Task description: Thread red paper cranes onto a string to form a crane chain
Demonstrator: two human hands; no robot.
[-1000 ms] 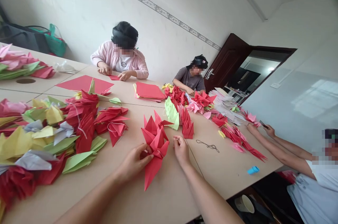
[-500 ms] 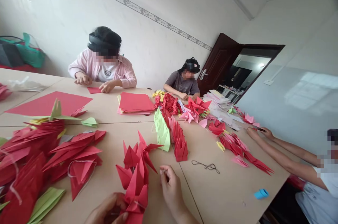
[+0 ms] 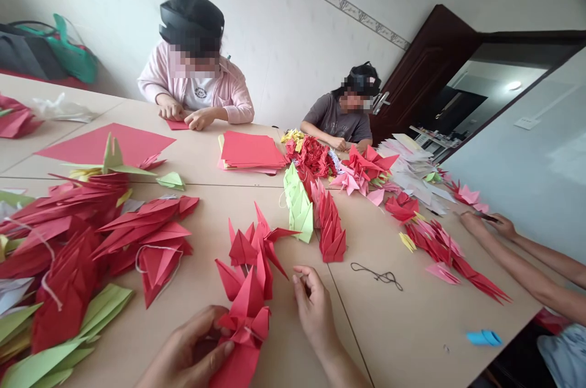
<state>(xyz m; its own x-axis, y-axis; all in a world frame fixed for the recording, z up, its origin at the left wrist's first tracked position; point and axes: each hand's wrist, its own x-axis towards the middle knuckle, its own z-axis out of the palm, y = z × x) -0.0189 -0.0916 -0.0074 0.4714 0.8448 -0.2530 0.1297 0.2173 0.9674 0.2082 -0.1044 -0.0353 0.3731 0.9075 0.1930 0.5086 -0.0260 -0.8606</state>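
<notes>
My left hand (image 3: 195, 345) is closed on a folded red paper crane (image 3: 245, 342), pinching it between thumb and fingers near the bottom of the view. A short pale bit of thread shows on its fold. Just beyond it, more red paper cranes (image 3: 256, 247) lie on the table with pointed tips up. To the right of them is my right hand (image 3: 315, 308), its thumb and forefinger pressed together just above the tabletop. Whatever sits in that pinch is too small to make out.
Piles of red and green folded paper (image 3: 82, 266) spread at the left. Beyond lie a red sheet stack (image 3: 254, 150), a green folded strip (image 3: 297, 205) and a black cord (image 3: 378, 275). A blue tube (image 3: 484, 338) is near the right edge. Three other people sit around the table.
The view has shifted, so the table's contents sit farther right and mostly higher. More of the held crane shows now. My right hand keeps its pinch. The person in pink has drawn their hands closer together.
</notes>
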